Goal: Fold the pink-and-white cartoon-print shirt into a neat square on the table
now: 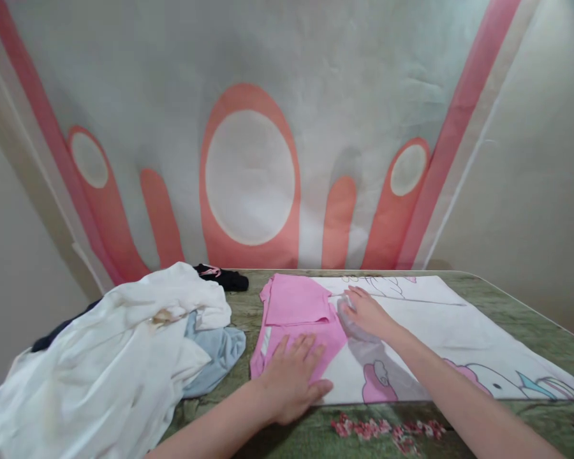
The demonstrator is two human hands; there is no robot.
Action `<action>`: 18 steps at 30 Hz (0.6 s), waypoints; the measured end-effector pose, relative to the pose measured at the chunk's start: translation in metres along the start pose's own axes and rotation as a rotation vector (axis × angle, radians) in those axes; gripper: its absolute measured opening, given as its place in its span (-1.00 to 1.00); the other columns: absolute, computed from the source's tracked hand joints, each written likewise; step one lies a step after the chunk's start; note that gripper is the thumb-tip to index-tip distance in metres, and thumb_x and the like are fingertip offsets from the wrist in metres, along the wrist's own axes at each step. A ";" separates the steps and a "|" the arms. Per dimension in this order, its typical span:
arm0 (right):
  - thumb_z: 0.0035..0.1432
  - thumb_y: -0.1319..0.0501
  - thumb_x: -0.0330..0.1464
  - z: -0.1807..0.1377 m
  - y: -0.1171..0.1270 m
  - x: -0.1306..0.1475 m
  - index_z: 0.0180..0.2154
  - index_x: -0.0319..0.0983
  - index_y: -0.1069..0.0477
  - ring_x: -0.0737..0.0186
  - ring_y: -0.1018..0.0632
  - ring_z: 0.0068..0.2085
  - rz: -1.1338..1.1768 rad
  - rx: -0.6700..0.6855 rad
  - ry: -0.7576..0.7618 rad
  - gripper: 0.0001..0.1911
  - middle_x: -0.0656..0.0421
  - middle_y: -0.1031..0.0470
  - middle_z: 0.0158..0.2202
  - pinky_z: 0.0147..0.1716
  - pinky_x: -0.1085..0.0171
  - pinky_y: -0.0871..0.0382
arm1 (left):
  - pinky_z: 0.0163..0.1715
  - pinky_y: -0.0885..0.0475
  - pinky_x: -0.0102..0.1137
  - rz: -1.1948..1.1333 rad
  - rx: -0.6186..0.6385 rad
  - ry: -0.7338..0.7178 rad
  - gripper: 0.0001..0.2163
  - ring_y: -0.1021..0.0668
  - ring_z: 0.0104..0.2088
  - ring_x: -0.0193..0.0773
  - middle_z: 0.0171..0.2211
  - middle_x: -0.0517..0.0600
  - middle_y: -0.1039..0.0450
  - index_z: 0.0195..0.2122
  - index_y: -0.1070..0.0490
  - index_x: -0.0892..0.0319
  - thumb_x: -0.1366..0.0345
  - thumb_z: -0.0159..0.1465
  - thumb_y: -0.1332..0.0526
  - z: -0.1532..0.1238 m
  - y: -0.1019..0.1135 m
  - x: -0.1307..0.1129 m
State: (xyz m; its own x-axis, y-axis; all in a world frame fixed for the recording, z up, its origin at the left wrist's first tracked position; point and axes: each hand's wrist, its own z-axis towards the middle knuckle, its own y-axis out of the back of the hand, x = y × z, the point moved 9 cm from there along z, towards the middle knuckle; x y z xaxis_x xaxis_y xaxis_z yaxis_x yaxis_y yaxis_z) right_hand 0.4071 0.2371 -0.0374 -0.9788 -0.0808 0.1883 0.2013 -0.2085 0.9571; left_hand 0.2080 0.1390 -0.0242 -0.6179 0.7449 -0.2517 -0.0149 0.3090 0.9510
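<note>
The hands appear to be smoothing the folded pink cloth (298, 301) on the surface (521, 322). The left hand (291, 379) presses its near part, fingers spread, gripping nothing. The right hand (367, 313), loosely bent, sits at its right edge over white printed cloth (421, 338); any pinch is unclear. Another fold would call for lifting the left hand.

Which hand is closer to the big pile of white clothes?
Left. The left hand is on the pink cloth, right of the white pile; the right hand is farther right, over the printed white cloth.
</note>
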 end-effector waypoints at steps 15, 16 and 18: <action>0.23 0.08 -0.22 0.108 -0.059 0.158 0.21 -0.15 -0.02 0.11 0.01 0.25 0.126 0.128 0.180 -0.48 0.14 0.03 0.27 0.14 0.08 0.12 | 0.09 -0.07 -0.06 0.071 -0.302 0.246 -0.62 -0.23 0.13 0.06 0.09 0.29 -0.21 0.03 -0.27 0.33 0.24 0.26 0.01 -0.007 0.046 0.064; 0.23 0.07 -0.26 0.114 -0.057 0.158 0.19 -0.17 -0.06 0.12 -0.05 0.23 0.133 0.094 0.153 -0.50 0.11 -0.03 0.25 0.12 0.12 0.08 | 0.04 -0.15 -0.13 0.053 -0.350 0.308 -0.67 -0.32 0.06 0.02 0.01 0.28 -0.29 -0.03 -0.31 0.34 0.29 0.25 0.01 -0.005 0.055 0.083; 0.22 0.06 -0.30 0.125 -0.054 0.154 0.14 -0.23 -0.15 0.11 -0.17 0.16 0.134 0.040 0.083 -0.54 0.03 -0.16 0.18 0.08 0.15 -0.01 | -0.05 -0.26 -0.24 -0.023 -0.455 0.413 -0.72 -0.42 -0.06 -0.06 -0.09 0.25 -0.36 -0.10 -0.34 0.33 0.34 0.25 0.02 -0.001 0.072 0.122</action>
State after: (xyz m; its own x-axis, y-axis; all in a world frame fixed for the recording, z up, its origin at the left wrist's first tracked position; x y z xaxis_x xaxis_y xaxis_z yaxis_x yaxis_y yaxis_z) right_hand 0.2404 0.3580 -0.0328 -0.9363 -0.1856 0.2981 0.3270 -0.1514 0.9328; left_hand 0.1312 0.2514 0.0137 -0.8657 0.4218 -0.2695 -0.3100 -0.0290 0.9503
